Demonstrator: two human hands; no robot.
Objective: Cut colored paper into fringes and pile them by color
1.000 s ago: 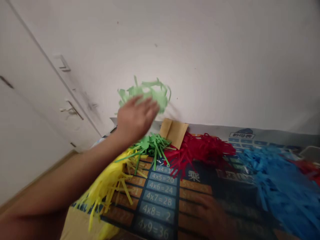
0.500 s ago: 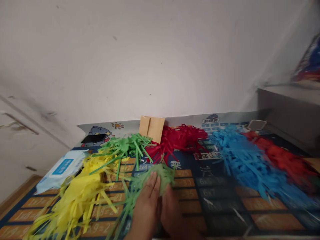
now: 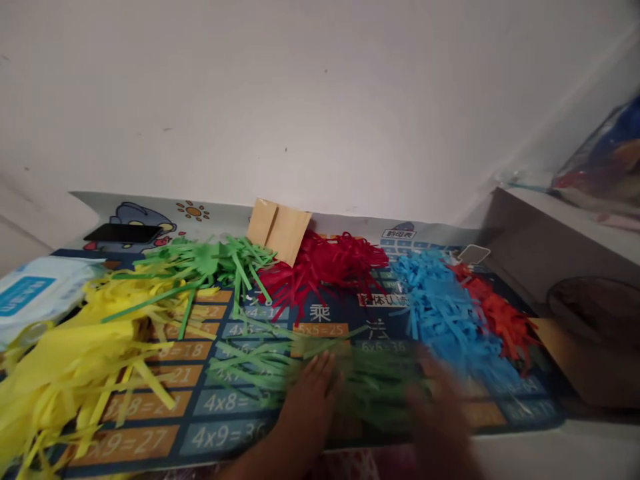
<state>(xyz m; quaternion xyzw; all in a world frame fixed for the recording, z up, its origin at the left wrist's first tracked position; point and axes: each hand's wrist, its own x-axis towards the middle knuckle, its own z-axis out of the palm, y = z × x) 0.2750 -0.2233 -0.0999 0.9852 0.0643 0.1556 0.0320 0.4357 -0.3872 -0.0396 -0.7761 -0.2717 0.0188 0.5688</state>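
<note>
Loose green paper shreds (image 3: 250, 363), thin and partly smeared, lie spread across the front middle of a printed mat (image 3: 230, 437). My left hand (image 3: 315, 383) rests on them with its fingers stretched out flat. To the right, my right hand (image 3: 435, 400) is at the far end of the same shreds, so blurred by motion that its fingers do not show clearly. Behind the hands sits a crimson shredded-paper pile (image 3: 335, 263). Another green pile (image 3: 215, 263) overlaps a yellow pile (image 3: 90, 353) at the left.
Blue shreds (image 3: 440, 307) and orange-red shreds (image 3: 500, 317) run along the right. A folded tan card (image 3: 280, 230) leans at the back. A wipes packet (image 3: 45, 293) and a black phone (image 3: 123, 233) are at the left. A grey box (image 3: 555, 247) stands at the right.
My hands were close together over a bunched green pile; now they are apart, my right hand farther right, and the green shreds are spread between them. The camera view has shifted.
</note>
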